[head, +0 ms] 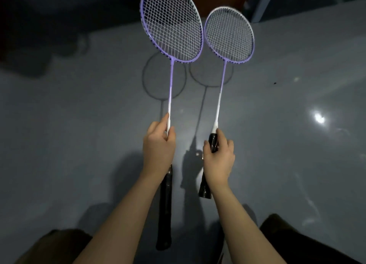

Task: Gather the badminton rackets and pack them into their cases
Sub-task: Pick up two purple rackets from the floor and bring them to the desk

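Two purple-and-white badminton rackets with black handles are held up side by side above the grey floor, heads pointing away from me. My left hand grips the left racket at the white cone where the shaft meets the handle; its long black handle runs down under my wrist. My right hand is wrapped round the top of the black handle of the right racket. Both string beds face the camera. No racket case shows in this view.
The glossy grey floor spreads around me, with a bright light reflection at the right. Dark shapes lie in shadow at the far left. My knees in dark trousers fill the bottom corners.
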The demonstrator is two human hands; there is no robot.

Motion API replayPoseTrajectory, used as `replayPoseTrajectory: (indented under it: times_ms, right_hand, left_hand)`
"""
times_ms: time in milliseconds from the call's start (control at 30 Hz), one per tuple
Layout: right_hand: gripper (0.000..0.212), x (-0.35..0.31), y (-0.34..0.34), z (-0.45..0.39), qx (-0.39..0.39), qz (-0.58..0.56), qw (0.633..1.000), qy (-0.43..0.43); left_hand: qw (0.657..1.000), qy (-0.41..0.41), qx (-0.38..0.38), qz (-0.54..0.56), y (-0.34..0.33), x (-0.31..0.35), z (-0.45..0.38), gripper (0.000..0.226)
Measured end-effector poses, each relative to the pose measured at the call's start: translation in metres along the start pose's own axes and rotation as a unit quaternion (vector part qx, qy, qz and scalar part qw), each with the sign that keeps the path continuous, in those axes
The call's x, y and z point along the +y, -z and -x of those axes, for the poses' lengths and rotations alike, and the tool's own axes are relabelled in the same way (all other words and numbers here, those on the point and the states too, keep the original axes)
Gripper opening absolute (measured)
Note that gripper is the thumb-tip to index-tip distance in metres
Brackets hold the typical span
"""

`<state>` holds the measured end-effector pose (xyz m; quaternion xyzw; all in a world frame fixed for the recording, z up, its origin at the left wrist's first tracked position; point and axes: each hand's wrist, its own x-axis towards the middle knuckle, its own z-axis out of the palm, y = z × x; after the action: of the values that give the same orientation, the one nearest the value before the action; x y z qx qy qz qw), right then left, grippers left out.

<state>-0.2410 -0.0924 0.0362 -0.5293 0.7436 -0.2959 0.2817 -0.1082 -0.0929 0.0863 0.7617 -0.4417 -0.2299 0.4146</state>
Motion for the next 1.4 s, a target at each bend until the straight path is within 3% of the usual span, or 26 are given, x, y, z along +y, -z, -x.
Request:
replayPoseTrajectory:
  times_ms: [167, 433, 600, 767, 933, 1133, 1400]
  right_hand:
    - [0.052, -0.11, 0.102, 0.042, 0.001, -0.053, 0.998, -0.019]
    - [0.05, -0.302, 0.285, 0.086, 0.003, -0.08, 0.997, 0.009]
    - [0.051, -0.401, 0.388, 0.089, -0.004, -0.089, 0.993, 0.073]
    - [0.052, -0.48, 0.45, 0.062, -0.042, -0.1, 0.982, 0.155]
    - [0.05, -0.538, 0.463, 0.019, -0.069, -0.089, 0.964, 0.239]
    - [0.048, -0.593, 0.435, -0.027, -0.092, -0.052, 0.934, 0.342]
    - [0.05, -0.669, 0.348, -0.089, -0.106, -0.042, 0.923, 0.367]
  left_hand:
    - [1.0, -0.003, -0.018, -0.016, 0.083, 0.113, 0.009, 0.039]
    - [0.995, -0.092, -0.001, -0.026, 0.235, 0.318, 0.015, 0.037]
    - [0.991, -0.129, -0.012, -0.027, 0.316, 0.432, 0.015, 0.036]
    - [0.991, -0.116, 0.042, -0.052, 0.362, 0.516, 0.001, 0.036]
    - [0.98, -0.123, 0.115, -0.109, 0.393, 0.559, -0.034, 0.034]
    - [0.966, -0.114, 0.175, -0.154, 0.421, 0.56, -0.097, 0.032]
    - [0.967, -0.083, 0.206, -0.124, 0.456, 0.531, -0.23, 0.031]
